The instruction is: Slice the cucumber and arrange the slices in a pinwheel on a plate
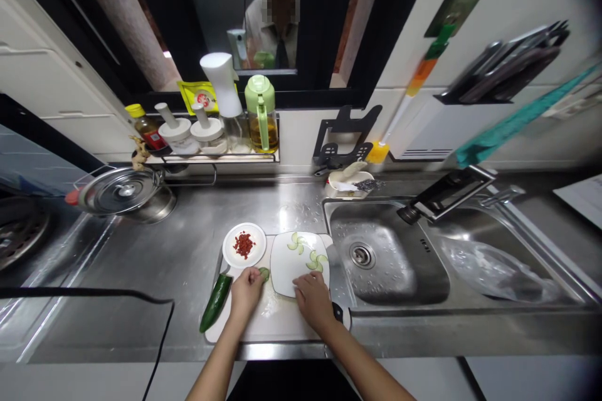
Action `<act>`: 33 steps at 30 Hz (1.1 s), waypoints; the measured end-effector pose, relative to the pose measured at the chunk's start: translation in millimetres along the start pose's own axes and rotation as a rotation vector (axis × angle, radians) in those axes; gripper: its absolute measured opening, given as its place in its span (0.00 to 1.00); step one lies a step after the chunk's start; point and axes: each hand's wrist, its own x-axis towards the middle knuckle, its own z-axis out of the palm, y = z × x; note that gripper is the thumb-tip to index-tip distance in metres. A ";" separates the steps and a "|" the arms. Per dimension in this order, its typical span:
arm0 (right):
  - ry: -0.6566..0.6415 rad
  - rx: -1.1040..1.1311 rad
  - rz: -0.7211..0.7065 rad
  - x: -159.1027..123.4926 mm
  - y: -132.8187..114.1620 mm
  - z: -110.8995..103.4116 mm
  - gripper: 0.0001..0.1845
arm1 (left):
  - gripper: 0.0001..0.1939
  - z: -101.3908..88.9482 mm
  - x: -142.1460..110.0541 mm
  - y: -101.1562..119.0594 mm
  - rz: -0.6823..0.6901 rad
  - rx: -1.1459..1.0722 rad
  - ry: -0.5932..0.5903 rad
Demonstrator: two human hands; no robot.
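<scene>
My left hand (247, 294) is closed, its fingertips pinching cucumber slices (264, 274) above the cutting board (277, 322). My right hand (314, 301) reaches over the front right of a white square plate (285, 263), fingers apart and lying on or just above it. Thin cucumber slices (316, 260) form small fans on this plate, at its top and right side. To the left, a round white plate (230, 257) holds small red pieces (243, 244). A cut length of cucumber (216, 304) lies at the board's left edge. Partly hidden beside my right wrist is a black handle (337, 312).
A steel sink (390, 263) adjoins the board on the right; a clear plastic bag (498, 272) lies in its second basin. A lidded pot (126, 194) stands at left. Behind, a rack (221, 158) carries an oil jug (261, 113) and jars. A black cable (94, 292) crosses the left side.
</scene>
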 end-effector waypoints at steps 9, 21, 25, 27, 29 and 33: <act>-0.027 0.443 0.099 27.7 -4.4 3.3 0.17 | 0.20 8.3 -0.1 16.8 0.000 -0.331 -0.263; -0.146 0.608 0.245 35.4 6.4 -7.2 0.07 | 0.11 21.7 -0.6 26.2 -0.005 -0.315 -0.409; -0.151 0.600 0.306 32.5 11.6 -6.9 0.06 | 0.07 22.5 1.8 32.2 0.153 -0.069 -0.400; -0.145 0.584 0.351 30.9 13.6 -5.8 0.05 | 0.07 24.2 2.9 35.5 0.255 0.042 -0.373; -0.136 0.561 0.395 29.2 15.0 -4.2 0.06 | 0.07 27.1 3.5 37.7 0.372 0.112 -0.336; -0.127 0.484 0.443 25.3 16.2 -1.7 0.04 | 0.09 34.2 4.1 36.1 0.575 0.167 -0.310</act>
